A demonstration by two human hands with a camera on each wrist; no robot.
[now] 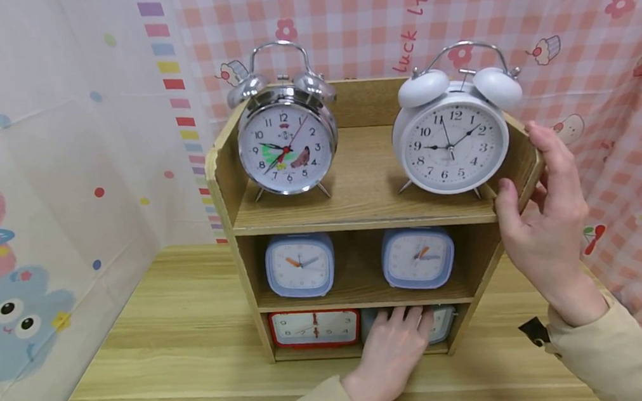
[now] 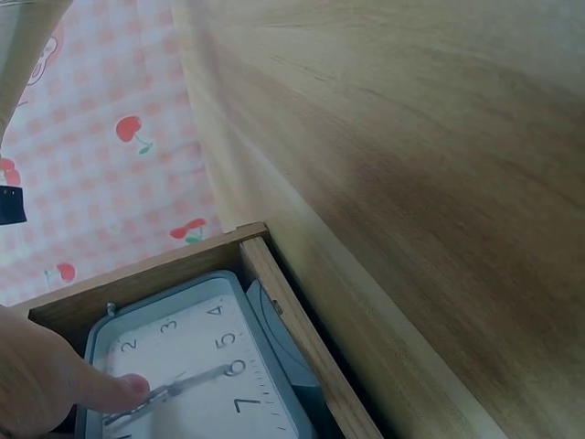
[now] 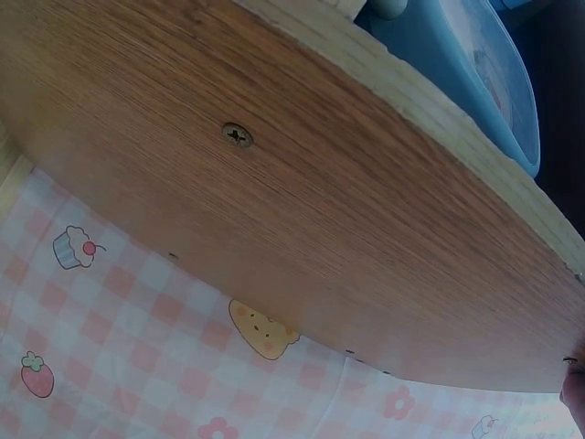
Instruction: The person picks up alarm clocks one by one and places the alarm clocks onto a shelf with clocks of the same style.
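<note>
In the head view a wooden three-tier shelf (image 1: 357,224) stands on the table. My left hand (image 1: 388,354) reaches into the bottom right compartment, over a grey-blue clock (image 2: 201,366). The left wrist view shows a digit pressing on its face near the hands; the other fingertips are hidden there. With thumb inside and fingers outside, my right hand (image 1: 549,219) grips the shelf's right side panel (image 3: 302,201) near the top. Just left of it stands a white twin-bell alarm clock (image 1: 454,147).
A silver twin-bell clock (image 1: 288,149) stands on the top tier at left. Two blue clocks, one left (image 1: 300,266) and one right (image 1: 418,259), occupy the middle tier. A red-framed clock (image 1: 315,328) sits at bottom left. Patterned cloth (image 1: 362,18) hangs behind the wooden table (image 1: 156,342).
</note>
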